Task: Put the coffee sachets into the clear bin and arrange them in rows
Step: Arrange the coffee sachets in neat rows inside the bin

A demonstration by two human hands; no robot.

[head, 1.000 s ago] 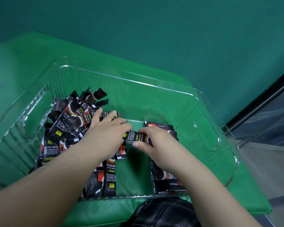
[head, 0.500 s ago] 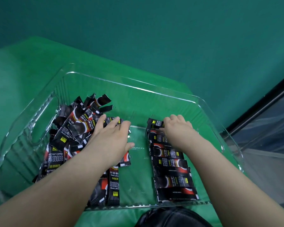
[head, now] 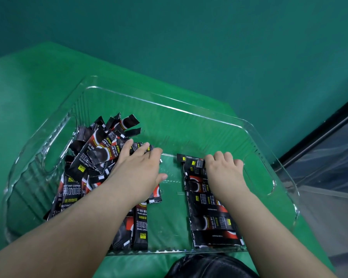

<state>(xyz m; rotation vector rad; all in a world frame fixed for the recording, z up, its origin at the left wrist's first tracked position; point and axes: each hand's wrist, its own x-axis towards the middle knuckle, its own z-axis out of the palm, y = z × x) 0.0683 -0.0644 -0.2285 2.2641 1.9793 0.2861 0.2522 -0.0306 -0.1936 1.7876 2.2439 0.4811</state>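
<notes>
Green padded surface (head: 48,93) fills the lower left of the view, set against a teal wall (head: 209,37). At far right, a dark frame strip (head: 317,137) edges a grey floor area.

Clear bin (head: 169,106) sits on the green surface, wide and shallow, with a cut-out handle in each end wall. All visible sachets lie inside it.

Loose pile of coffee sachets (head: 92,155) occupies the left half of the bin: black packets with red and white printing and yellow tags, overlapping at mixed angles, several tilted up against the left wall. Two or three packets run out from the pile toward the near wall.

Ordered row of sachets (head: 211,221) lies in the right half, packets crosswise, slightly overlapped, stacked from the near wall toward the far end. A bare strip of bin floor separates the row from the pile.

Left hand (head: 137,173) rests palm down on the right edge of the pile, fingers spread flat, grasping nothing visible.

Right hand (head: 223,173) lies over the far end of the row, fingers curled down onto the topmost sachet (head: 191,160); whether it pinches the packet or only presses it cannot be told.

Dark garment (head: 207,267) shows at the bottom edge, just outside the near wall.
</notes>
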